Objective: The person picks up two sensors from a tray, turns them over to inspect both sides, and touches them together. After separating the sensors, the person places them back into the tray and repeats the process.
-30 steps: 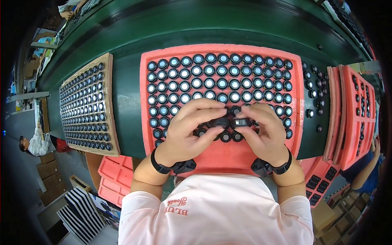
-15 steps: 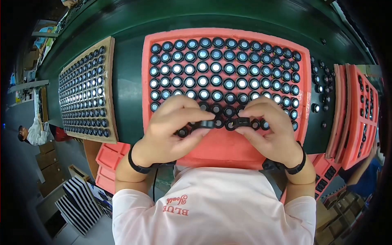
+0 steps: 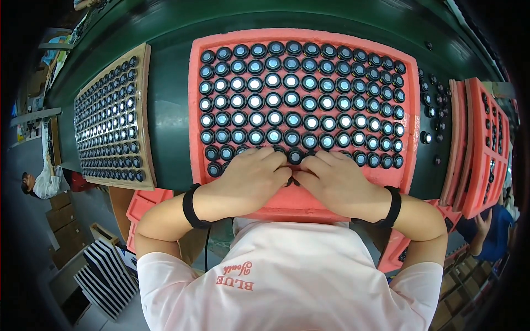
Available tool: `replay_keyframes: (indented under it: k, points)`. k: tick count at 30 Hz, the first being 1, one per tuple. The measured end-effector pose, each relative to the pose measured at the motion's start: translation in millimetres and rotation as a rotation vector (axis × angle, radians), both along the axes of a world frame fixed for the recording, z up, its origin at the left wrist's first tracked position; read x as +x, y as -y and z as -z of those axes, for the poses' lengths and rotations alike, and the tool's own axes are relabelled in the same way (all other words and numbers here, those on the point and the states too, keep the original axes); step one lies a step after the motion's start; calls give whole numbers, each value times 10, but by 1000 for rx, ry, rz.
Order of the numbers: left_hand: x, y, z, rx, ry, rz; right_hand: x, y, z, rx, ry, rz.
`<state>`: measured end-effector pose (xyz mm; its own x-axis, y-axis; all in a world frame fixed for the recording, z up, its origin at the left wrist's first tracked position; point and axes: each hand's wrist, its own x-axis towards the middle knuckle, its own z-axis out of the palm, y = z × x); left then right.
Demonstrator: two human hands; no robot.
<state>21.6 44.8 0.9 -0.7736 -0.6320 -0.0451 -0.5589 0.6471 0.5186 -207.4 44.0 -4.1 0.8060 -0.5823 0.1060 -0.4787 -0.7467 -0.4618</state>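
Observation:
A pink foam tray [image 3: 194, 83] lies in front of me, filled with rows of round black parts [image 3: 292, 99] with silvery centres. Over its near rows, my left hand [image 3: 251, 179] is closed, fingers curled down and fingertips pointing to the middle. My right hand [image 3: 339, 182] mirrors it, also closed, with its fingertips almost meeting the left ones. Dark edges of round parts show at both sets of fingertips; the hands hide most of them. I cannot tell whether these parts touch the tray.
To the left, a brown tray [image 3: 144, 110] carries more round parts. Loose parts [image 3: 432, 111] lie on the green table [image 3: 171, 110] at the right, beside upright pink foam trays [image 3: 479, 149]. At the far right a person's blue sleeve [image 3: 493, 237] shows.
Half a second ago the hands were farther apart, each pinching a round black part on edge above the tray. Both have since come together, turned downward and lowered over the near rows.

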Motion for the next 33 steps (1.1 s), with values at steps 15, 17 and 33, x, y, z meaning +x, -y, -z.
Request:
replay_keyframes:
  k: [15,17,33]
  points:
    - [-48,16,-69,-87,-8,-108,-3,54,64,-82,-9,-4]
    - [-79,56,-121,-65,-29,-76,-40,53,99,-94,65,-4]
    - [18,299,-505,3,-140,-153,-1818,1162,-418,-31,-27,816]
